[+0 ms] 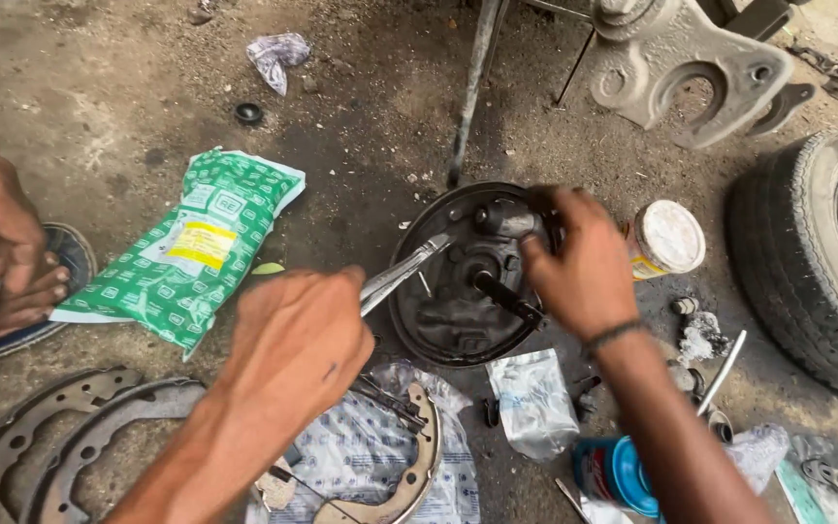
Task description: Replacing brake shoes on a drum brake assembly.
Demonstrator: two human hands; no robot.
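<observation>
Centre of the frame: a round, dark brake plate (453, 291) lies flat on the dirt floor (128, 107). Your left hand (293, 340) is clenched around a metal tool (402, 274) whose tip reaches onto the plate. Your right hand (579, 257) grips the plate's upper right edge. A white-lidded tin (666, 240) stands just beside that hand; a green bag (196, 247) lies at left.
</observation>
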